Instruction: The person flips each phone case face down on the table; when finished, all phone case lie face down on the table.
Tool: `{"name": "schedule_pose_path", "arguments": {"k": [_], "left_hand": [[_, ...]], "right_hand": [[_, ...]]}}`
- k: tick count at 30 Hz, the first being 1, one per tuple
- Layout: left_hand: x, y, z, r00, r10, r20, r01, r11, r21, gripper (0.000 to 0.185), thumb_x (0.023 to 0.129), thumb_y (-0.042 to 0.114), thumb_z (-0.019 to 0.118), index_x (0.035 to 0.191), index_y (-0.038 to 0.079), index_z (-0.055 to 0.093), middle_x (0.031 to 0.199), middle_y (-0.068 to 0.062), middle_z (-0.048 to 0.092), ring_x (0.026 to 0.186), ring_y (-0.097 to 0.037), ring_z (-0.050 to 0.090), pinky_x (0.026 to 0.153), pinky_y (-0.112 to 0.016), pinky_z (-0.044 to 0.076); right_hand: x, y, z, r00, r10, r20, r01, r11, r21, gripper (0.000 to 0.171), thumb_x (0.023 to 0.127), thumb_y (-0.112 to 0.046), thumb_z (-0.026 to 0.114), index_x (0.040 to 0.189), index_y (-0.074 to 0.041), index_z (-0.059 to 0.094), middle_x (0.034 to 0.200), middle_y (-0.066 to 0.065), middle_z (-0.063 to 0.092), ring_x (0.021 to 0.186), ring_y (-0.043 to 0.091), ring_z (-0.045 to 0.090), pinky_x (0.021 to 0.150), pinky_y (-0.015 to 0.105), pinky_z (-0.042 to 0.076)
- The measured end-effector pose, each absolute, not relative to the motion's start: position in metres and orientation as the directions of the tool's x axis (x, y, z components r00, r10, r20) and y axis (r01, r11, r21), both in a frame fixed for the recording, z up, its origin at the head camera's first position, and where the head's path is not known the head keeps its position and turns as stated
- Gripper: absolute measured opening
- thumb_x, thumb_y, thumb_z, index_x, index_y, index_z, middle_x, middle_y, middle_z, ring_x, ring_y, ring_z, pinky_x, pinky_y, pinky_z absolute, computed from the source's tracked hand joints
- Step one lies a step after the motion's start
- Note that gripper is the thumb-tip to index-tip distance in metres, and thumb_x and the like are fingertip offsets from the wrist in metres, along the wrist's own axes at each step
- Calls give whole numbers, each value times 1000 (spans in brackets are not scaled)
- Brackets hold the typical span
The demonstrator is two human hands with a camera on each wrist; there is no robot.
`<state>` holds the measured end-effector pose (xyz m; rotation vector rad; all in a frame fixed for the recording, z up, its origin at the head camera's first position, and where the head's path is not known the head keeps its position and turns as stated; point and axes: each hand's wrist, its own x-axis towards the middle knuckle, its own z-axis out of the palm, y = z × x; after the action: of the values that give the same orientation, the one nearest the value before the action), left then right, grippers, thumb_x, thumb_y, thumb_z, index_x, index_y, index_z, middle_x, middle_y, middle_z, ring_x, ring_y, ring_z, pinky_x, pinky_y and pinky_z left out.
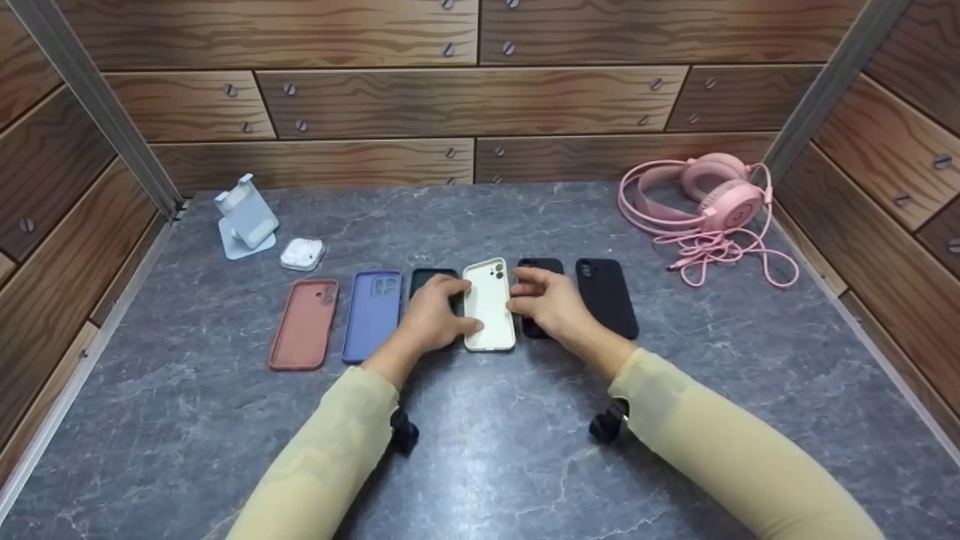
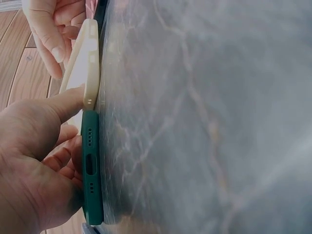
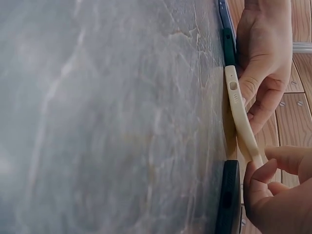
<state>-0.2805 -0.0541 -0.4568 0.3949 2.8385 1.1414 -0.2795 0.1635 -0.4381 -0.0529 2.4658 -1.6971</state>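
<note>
A cream phone case (image 1: 490,307) lies open side up in the middle of the row, its right side raised off the table. My left hand (image 1: 436,313) holds its left rim, thumb and index finger reaching over the edge. In the right wrist view, my right hand (image 3: 282,190) pinches the raised edge between thumb and fingers. Under my left hand is a green phone case (image 2: 92,165), partly hidden. A black phone case (image 1: 541,265) sits beneath my right hand, with a second black case (image 1: 609,300) to its right.
Further left lie a blue-purple phone case (image 1: 371,319) and a reddish-pink one (image 1: 304,326). Behind them are a clear-boxed white earphone set (image 1: 302,254) and a pale blue stand (image 1: 249,217). Pink headphones (image 1: 731,206) with a coiled cable (image 1: 720,247) rest at the back right.
</note>
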Motion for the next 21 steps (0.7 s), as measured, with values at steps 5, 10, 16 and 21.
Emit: {"name": "schedule_pose_path", "arguments": {"k": [5,10,16,21], "left_hand": [[-280,-54,-456,-966,257,33,206,687,697,67,86,22,91,145,5,65,147,-16,58,136,-35,55,116,-44,42],[-279,-55,-455,-965,259,31,204,676,708,65,87,21,91,144,5,65,146,-16,59,136,-35,55,116,-44,42],[-278,-54,-450,-964,264,40,215,678,703,66,87,20,91,145,4,64,146,-17,59,136,-34,55,116,-43,42],[-274,-51,-444,-963,264,63,242,729,641,67,88,21,90,148,10,63,149,-13,57,136,-34,53,113,-46,44]], "right_hand": [[-283,162,-439,-986,-125,-111,62,340,-938,62,91,6,77,150,5,56,116,20,75,98,16,69,80,24,56],[-284,162,-438,-982,-148,-114,60,326,-943,63,92,4,77,151,4,55,111,15,76,89,13,69,71,25,55],[-283,162,-436,-977,-181,-110,59,268,-962,62,94,3,76,152,5,53,107,12,74,84,11,66,66,24,55],[-282,161,-437,-977,-186,-103,55,244,-968,62,95,3,75,152,6,52,106,11,74,83,10,65,67,22,54]]}}
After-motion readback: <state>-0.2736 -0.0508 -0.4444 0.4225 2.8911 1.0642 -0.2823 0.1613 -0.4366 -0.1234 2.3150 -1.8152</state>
